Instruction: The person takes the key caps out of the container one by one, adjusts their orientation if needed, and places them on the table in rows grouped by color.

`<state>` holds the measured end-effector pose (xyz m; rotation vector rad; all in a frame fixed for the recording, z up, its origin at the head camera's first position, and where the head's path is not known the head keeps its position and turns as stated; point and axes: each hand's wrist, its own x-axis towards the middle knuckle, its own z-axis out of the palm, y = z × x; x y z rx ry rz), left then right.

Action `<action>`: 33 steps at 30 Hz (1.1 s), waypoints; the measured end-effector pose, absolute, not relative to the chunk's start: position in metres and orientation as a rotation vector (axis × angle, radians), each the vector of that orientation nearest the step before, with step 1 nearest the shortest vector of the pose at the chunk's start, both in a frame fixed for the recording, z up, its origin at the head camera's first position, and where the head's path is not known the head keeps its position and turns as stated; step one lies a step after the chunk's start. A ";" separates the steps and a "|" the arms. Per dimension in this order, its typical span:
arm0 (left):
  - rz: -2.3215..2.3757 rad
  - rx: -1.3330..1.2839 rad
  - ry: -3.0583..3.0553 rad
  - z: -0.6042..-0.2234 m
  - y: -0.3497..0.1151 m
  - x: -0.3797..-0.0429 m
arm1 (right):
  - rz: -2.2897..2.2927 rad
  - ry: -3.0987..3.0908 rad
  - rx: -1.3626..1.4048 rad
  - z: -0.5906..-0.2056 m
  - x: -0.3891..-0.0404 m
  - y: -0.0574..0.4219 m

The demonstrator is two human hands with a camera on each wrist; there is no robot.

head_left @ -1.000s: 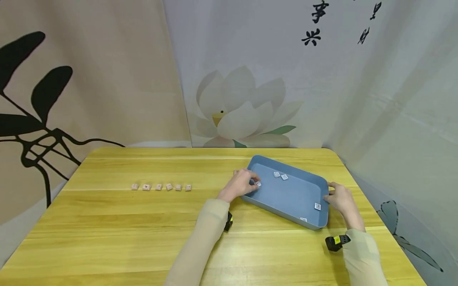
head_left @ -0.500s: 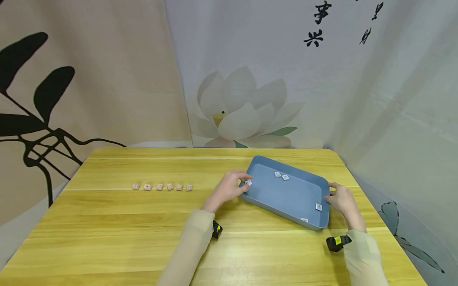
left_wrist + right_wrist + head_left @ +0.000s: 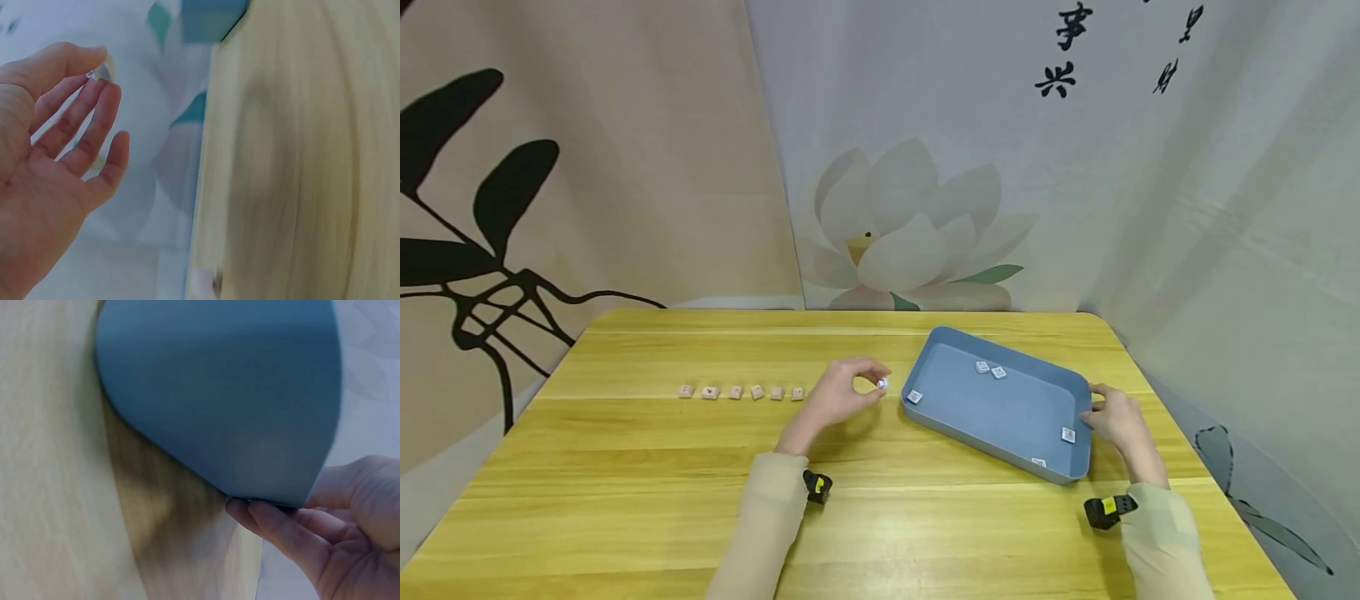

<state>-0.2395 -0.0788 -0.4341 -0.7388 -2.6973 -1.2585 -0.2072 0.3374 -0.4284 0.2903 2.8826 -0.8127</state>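
White tile [image 3: 882, 384]: pinched in the left hand [image 3: 838, 392], raised over the table [image 3: 625, 500], just outside the tray's left end; its markings are too small to read.
Sleeves [image 3: 760, 517]: pale, both reaching in from the table's near edge.
Wrist devices [image 3: 1102, 512]: black with a yellow patch, one at each wrist.
Tray [image 3: 985, 417]: blue and shallow, lying askew on the table's right half, one corner turned toward the near edge.
Tiles in the tray [image 3: 1068, 435]: five; one against the near long wall and partly hidden by it, one by the right end, one in the near-left corner, two side by side toward the far long wall.
Right hand [image 3: 1116, 417]: grips the tray's right end, fingers against the outside wall; the thumb tip is hidden in the right wrist view.
Left hand: narrowed at thumb and fingertip on the white tile, other fingers loosely apart, between tray and row.
Row of tiles [image 3: 735, 392]: six, spaced apart on the table's left half, roughly parallel to its far edge.
Backdrop [image 3: 1187, 192]: cloth beyond the far edge, printed with a pale lotus [image 3: 917, 225], dark leaves [image 3: 512, 192] and black characters [image 3: 1056, 81].
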 end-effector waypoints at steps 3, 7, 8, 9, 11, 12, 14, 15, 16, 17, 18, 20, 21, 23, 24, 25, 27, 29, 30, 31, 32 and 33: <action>-1.333 -0.642 -2.721 -0.435 -0.099 -0.237 | -0.818 2.876 0.294 -0.429 -0.207 0.338; -1.459 -0.511 -2.742 -0.438 -0.129 -0.232 | -0.817 2.863 0.313 -0.430 -0.206 0.337; -1.485 -0.486 -2.749 -0.438 -0.136 -0.230 | -0.815 2.861 0.317 -0.430 -0.206 0.337; -1.508 -0.462 -2.757 -0.439 -0.143 -0.228 | -0.815 2.858 0.320 -0.430 -0.205 0.337; -1.522 -0.411 -2.779 -0.441 -0.157 -0.224 | -0.813 2.858 0.321 -0.430 -0.205 0.337; -1.516 -0.402 -2.798 -0.442 -0.164 -0.222 | -0.813 2.859 0.316 -0.430 -0.204 0.337; -1.484 -0.365 -2.848 -0.445 -0.175 -0.219 | -0.816 2.861 0.312 -0.430 -0.204 0.336; -1.464 -0.352 -2.871 -0.446 -0.180 -0.218 | -0.817 2.862 0.308 -0.430 -0.203 0.336; -1.446 -0.336 -2.894 -0.448 -0.185 -0.217 | -0.816 2.864 0.305 -0.430 -0.203 0.336; -1.440 -0.319 -2.912 -0.449 -0.188 -0.217 | -0.818 2.864 0.303 -0.430 -0.203 0.336; -1.419 -0.301 -2.933 -0.451 -0.191 -0.216 | -0.819 2.863 0.304 -0.429 -0.202 0.336; -1.400 -0.273 -2.962 -0.453 -0.193 -0.216 | -0.819 2.860 0.305 -0.428 -0.202 0.335; -1.391 -0.264 -2.972 -0.454 -0.194 -0.216 | -0.819 2.858 0.305 -0.428 -0.202 0.335; -1.354 -0.249 -2.985 -0.456 -0.194 -0.217 | -0.818 2.856 0.303 -0.428 -0.202 0.335; -1.332 -0.237 -2.998 -0.457 -0.193 -0.217 | -0.814 2.856 0.302 -0.427 -0.202 0.334; -1.321 -0.233 -3.008 -0.457 -0.193 -0.217 | -0.814 2.856 0.302 -0.428 -0.202 0.334; -1.297 -0.231 -3.027 -0.458 -0.193 -0.218 | -0.812 2.857 0.302 -0.428 -0.203 0.335; -1.288 -0.222 -3.052 -0.457 -0.192 -0.218 | -0.808 2.859 0.305 -0.428 -0.203 0.335; -1.287 -0.211 -3.065 -0.457 -0.192 -0.218 | -0.809 2.857 0.308 -0.428 -0.203 0.335; -1.286 -0.214 -3.071 -0.457 -0.192 -0.218 | -0.810 2.857 0.309 -0.427 -0.203 0.335; -1.279 -0.213 -3.076 -0.457 -0.192 -0.218 | -0.809 2.857 0.309 -0.427 -0.203 0.335; -1.276 -0.211 -3.078 -0.456 -0.192 -0.218 | -0.809 2.857 0.309 -0.427 -0.202 0.334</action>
